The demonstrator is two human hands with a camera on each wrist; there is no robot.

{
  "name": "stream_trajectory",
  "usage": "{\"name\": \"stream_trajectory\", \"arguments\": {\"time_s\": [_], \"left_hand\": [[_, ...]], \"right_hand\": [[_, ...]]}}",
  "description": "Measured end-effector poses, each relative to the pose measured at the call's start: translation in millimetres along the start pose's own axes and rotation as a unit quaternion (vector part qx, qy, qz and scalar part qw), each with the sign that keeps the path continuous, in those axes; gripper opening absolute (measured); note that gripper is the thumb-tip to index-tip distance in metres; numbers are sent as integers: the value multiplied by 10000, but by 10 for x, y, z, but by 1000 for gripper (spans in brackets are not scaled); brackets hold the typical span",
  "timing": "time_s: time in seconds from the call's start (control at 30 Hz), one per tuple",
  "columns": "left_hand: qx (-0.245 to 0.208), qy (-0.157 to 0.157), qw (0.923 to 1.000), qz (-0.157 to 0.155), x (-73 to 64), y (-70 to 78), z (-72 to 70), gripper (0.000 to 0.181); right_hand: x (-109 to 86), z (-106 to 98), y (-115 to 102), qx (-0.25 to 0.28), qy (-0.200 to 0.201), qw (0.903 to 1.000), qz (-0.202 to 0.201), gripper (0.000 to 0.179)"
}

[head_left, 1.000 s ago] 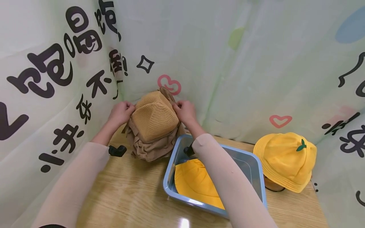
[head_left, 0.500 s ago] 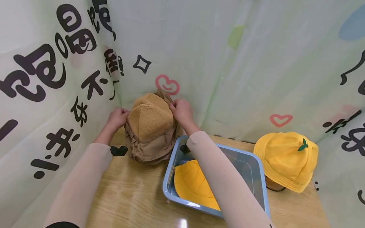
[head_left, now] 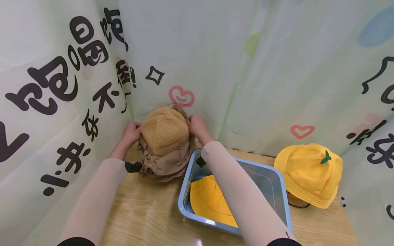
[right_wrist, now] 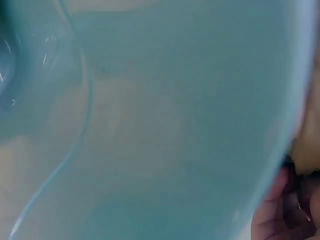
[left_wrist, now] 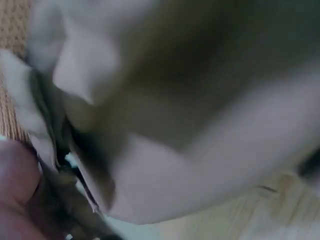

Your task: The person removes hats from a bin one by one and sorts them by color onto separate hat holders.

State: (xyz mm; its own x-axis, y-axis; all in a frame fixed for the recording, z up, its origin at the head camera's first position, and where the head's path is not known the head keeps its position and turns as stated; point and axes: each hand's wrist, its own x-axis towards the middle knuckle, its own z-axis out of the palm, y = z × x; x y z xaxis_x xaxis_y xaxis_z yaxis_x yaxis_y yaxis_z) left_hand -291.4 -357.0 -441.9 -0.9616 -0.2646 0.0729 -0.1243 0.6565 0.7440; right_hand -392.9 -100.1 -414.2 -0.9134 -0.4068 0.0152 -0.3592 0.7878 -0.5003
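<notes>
Together, left hand point(head_left: 131, 133) and right hand point(head_left: 198, 126) pinch the tan-topped hat point(head_left: 165, 131)

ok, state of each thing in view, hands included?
Tan knit hat: crown up
Brown cloth: wrinkled, showing below the knit
Left hand: gripping the hat's left edge
Right hand: gripping its right edge
Blue bin: upright, open-topped
Yellow hat in bin: partly hidden
Yellow sprout hat: crown up, tilted

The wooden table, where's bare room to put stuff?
The table is bare in front, between the left sleeve, tan hat and blue bin. A smaller patch lies right of the bin, near the sprout hat. Crowded: the back-left corner, where left hand and right hand hold the tan hat.
</notes>
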Motion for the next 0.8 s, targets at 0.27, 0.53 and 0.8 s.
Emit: {"name": "stream_trajectory", "arguments": {"time_s": [0.27,0.53,0.8], "left_hand": [[617,1944,9443,2583,-363,359,52,75],[1571,1019,9185,3482,-359,457,275,125],[1180,975,9252,3471,-336,262,417,128]], "right_hand": [[-353,-123,3,1661,496,9742,-1443,69],[-442,-46,-81,1198,-376,9596,-2518,117],[-416,86,16,1407,-453,9674,-2054,141]]}}
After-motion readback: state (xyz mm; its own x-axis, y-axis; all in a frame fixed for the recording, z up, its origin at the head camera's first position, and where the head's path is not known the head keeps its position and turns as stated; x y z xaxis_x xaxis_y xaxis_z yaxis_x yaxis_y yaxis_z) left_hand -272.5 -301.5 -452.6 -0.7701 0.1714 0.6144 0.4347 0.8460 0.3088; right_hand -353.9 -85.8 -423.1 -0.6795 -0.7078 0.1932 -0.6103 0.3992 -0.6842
